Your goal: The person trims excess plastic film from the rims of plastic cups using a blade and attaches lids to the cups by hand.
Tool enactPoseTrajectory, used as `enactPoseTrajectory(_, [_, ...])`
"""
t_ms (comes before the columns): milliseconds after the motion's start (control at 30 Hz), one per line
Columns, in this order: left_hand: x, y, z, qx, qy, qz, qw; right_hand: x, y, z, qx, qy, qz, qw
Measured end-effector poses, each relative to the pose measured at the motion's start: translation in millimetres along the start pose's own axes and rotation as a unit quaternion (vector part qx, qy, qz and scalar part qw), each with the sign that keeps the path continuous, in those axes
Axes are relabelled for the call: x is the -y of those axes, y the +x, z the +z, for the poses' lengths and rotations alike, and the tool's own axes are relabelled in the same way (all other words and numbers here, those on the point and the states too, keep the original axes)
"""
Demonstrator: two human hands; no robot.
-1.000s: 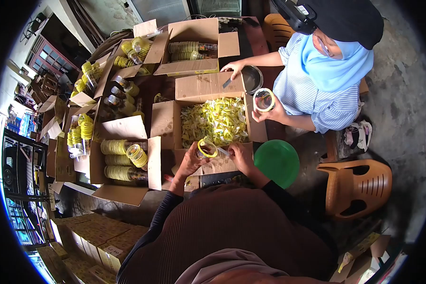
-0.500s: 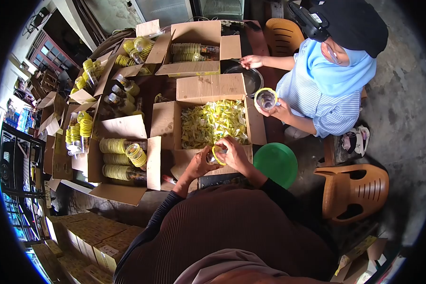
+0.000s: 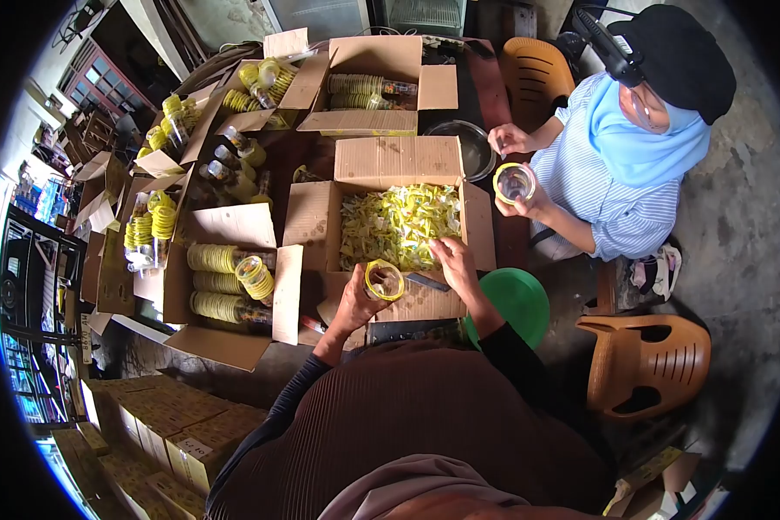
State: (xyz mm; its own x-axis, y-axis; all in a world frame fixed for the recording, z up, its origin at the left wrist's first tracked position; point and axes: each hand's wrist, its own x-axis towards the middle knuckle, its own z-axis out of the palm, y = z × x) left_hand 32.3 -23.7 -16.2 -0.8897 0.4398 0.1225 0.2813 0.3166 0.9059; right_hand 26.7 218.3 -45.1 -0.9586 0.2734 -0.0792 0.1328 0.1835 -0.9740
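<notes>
A clear plastic cup with a yellow rim (image 3: 385,281) is gripped in my left hand (image 3: 354,303), its mouth tilted up toward me. My right hand (image 3: 458,264) is at the near right edge of a heap of small yellow-and-clear packets (image 3: 399,221). Its fingers are pinched together, and whatever lies between them is too small to make out. The heap fills an open cardboard box (image 3: 399,160) in front of me. A dark flat object (image 3: 426,282) rests on the box's near flap, between my hands.
Opposite right, a co-worker (image 3: 611,173) holds another yellow-rimmed cup (image 3: 516,182) near a dark round pan (image 3: 472,147). A green basin (image 3: 516,303) is beside my right arm. Boxes with stacked cups (image 3: 217,282) stand at left, an orange chair (image 3: 650,364) at right.
My right hand has left the cup and moved right to the packets. The cup stays in my left hand, now tipped to show its opening. The co-worker's free hand has pulled back from the pan.
</notes>
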Motion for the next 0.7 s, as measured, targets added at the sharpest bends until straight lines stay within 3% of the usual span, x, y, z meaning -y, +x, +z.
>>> enactPoseTrajectory(67, [-3,2,1,-0.012,0.015,0.012,1.0,1,4,1,-0.044,-0.221,-0.119,0.967])
enactPoseTrajectory(100, [-3,2,1,-0.014,0.023,0.021,0.999,0,6,3,-0.044,-0.221,-0.12,0.967])
enactPoseTrajectory(167, [-3,3,3,-0.017,0.033,0.03,0.999,0,9,10,-0.129,-0.288,-0.325,0.891])
enactPoseTrajectory(233, [0,3,5,-0.016,0.032,0.028,0.999,22,-4,12,-0.095,-0.296,-0.302,0.901])
enactPoseTrajectory(300, [3,3,7,-0.023,0.051,0.045,0.997,30,-12,18,0.034,-0.156,-0.252,0.954])
enactPoseTrajectory(367, [6,2,9,-0.013,0.094,0.042,0.995,39,-23,26,0.074,-0.148,-0.294,0.941])
enactPoseTrajectory(467, [4,2,10,0.072,0.054,-0.008,0.996,56,-39,29,0.08,-0.19,-0.279,0.938])
enactPoseTrajectory(567, [-5,2,10,0.083,0.109,0.041,0.99,47,-39,29,0.098,-0.196,-0.23,0.948])
enactPoseTrajectory(700, [-8,3,8,0.1,0.096,0.019,0.99,41,-37,25,0.124,-0.128,-0.203,0.963])
